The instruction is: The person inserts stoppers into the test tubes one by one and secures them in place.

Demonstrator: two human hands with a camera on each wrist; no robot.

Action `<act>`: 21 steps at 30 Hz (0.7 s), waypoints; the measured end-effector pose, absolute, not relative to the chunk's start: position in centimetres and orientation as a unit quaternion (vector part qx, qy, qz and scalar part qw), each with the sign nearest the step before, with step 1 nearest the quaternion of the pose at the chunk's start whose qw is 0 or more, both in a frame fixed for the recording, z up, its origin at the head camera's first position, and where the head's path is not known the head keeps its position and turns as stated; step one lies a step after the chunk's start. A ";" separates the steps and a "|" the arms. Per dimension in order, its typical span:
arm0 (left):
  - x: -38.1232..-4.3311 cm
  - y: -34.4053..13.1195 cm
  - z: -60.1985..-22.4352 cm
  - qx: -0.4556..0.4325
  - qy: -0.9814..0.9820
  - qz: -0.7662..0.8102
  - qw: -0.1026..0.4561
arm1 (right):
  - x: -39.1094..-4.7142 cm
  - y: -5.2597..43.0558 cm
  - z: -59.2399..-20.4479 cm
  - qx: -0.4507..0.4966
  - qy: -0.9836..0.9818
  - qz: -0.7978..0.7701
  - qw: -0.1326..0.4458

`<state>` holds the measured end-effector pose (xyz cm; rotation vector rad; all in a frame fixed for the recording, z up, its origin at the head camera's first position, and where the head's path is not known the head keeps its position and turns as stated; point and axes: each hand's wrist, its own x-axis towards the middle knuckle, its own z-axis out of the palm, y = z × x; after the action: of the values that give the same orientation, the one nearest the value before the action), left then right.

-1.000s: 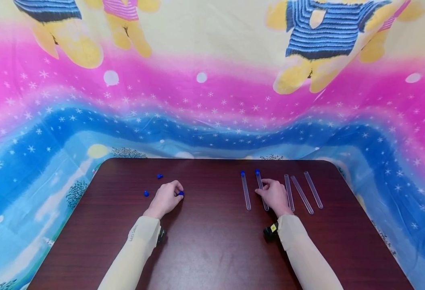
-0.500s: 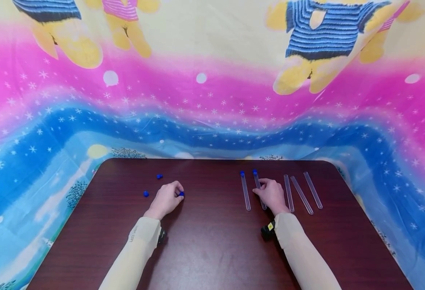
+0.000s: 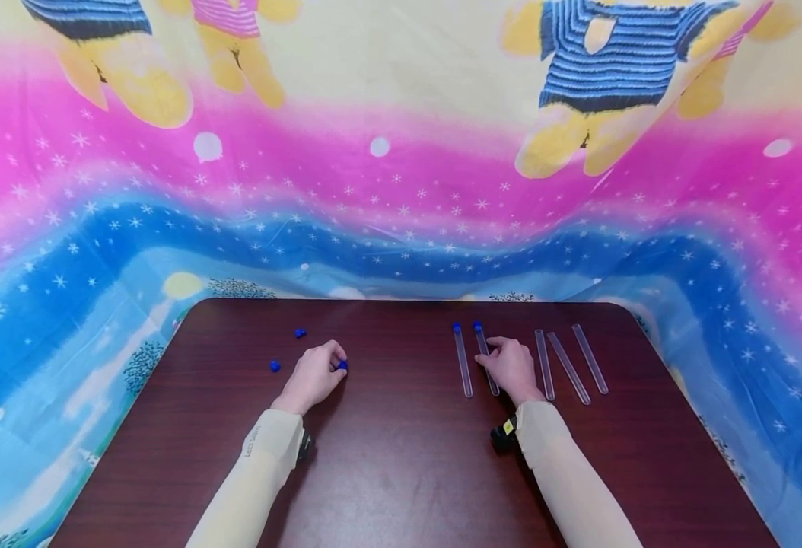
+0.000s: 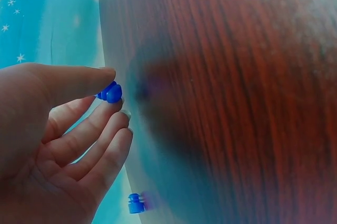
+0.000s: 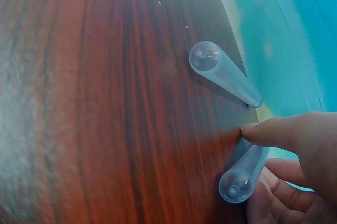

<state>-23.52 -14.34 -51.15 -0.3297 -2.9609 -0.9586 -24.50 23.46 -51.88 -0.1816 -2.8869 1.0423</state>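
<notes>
My left hand [image 3: 310, 378] pinches a small blue cap [image 4: 111, 93] between thumb and forefinger, above the left side of the table; the other fingers are loosely bent. Further left lie a loose blue cap [image 3: 275, 366] and more blue cap pieces [image 3: 300, 332]. At the right, my right hand [image 3: 513, 368] has thumb and fingers around a clear test tube [image 5: 237, 186] with a blue cap [image 3: 478, 326] on its far end. The hand covers the tube's middle. Just left of it lies another capped test tube [image 3: 464, 365], roughly parallel.
Three uncapped test tubes lie right of my right hand: a near one [image 3: 545, 365], a slanted one [image 3: 569, 369] and an outer one [image 3: 590, 359]. The dark wooden table [image 3: 387, 457] ends at a patterned cloth [image 3: 401, 190] hung behind and at both sides.
My right hand and the capped tube in it have shifted slightly left, closer to the other capped tube. My left hand has stayed in place with its cap.
</notes>
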 end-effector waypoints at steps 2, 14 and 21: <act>-23.6 -14.4 -51.1 -0.107 -0.946 -0.304 0.004 | -24.5 23.5 -51.9 -0.058 -0.938 0.341 0.036; -23.3 -14.3 -50.8 -0.118 -0.949 -0.292 0.010 | -24.4 23.5 -51.7 -0.061 -0.938 0.337 0.046; -23.1 -14.3 -50.7 -0.115 -0.949 -0.294 0.010 | -24.3 23.8 -51.6 -0.061 -0.937 0.340 0.051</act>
<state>-23.08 -14.31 -50.70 -0.3590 -2.9619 -0.9189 -24.26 23.76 -51.61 -0.1842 -2.8521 1.0352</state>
